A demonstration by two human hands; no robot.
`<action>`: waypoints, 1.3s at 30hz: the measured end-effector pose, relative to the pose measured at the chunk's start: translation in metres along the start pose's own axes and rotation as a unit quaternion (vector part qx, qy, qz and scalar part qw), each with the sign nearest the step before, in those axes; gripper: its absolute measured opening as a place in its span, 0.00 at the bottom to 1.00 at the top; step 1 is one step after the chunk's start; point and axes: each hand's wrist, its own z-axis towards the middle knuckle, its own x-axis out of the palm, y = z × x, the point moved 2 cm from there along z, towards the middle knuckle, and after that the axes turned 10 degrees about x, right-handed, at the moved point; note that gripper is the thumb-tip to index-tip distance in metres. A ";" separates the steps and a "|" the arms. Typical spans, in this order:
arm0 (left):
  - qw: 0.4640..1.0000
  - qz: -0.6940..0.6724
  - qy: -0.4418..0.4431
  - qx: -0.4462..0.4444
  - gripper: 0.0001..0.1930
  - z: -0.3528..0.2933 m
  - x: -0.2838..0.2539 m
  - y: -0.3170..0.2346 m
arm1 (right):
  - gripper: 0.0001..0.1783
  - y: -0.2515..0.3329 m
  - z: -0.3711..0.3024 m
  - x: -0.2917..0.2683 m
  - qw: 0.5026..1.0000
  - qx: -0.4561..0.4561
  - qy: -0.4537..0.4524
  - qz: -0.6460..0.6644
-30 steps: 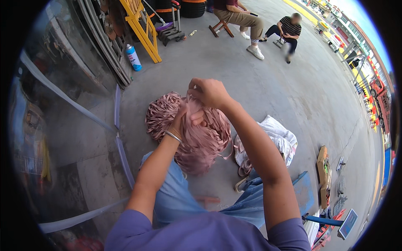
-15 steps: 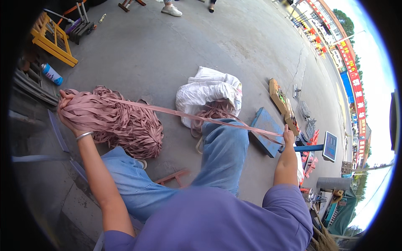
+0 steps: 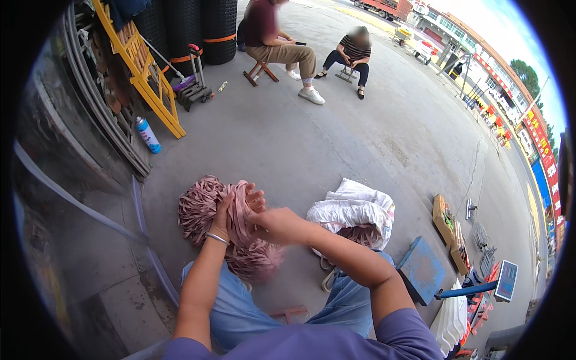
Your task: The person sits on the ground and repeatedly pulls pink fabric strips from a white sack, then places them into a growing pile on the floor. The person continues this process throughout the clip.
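A thick bundle of dusty-pink flat strips (image 3: 201,210) hangs in front of my knees, its lower end blurred. My left hand (image 3: 223,217), with a bangle at the wrist, holds it, the strips running between thumb and fingers. My right hand (image 3: 276,226) is closed and smeared by motion, pressed up against the bundle beside the left; the strip in it is mostly hidden. To the right, a white woven sack (image 3: 351,210) lies on the ground with more pink strips (image 3: 360,234) in its mouth.
A blue platform scale (image 3: 423,270) with a display (image 3: 507,281) stands at right, near cardboard boxes (image 3: 450,234). At left are a spray can (image 3: 148,135), a yellow folding ladder (image 3: 147,72) and a hand trolley (image 3: 195,84). Two people sit on low stools at the back.
My right hand has come from far right in to the left hand, and the long stretched strip no longer spans between them. The view has tilted up, bringing the seated people into sight.
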 end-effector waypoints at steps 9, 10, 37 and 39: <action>0.993 0.108 -0.025 -0.045 0.23 -0.008 -0.010 0.013 | 0.13 -0.044 0.066 -0.020 0.969 0.076 -0.082 0.222; 0.994 0.087 -0.022 -0.065 0.23 -0.008 -0.010 0.020 | 0.13 -0.054 0.065 -0.013 0.965 0.058 -0.090 0.239; 0.961 -0.056 -0.039 0.266 0.23 -0.007 -0.016 -0.072 | 0.19 -0.210 -0.318 -0.029 0.829 0.511 -0.134 0.181; 0.975 -0.019 -0.022 0.220 0.21 -0.005 -0.007 -0.063 | 0.11 -0.128 -0.223 -0.051 0.941 0.322 -0.028 0.103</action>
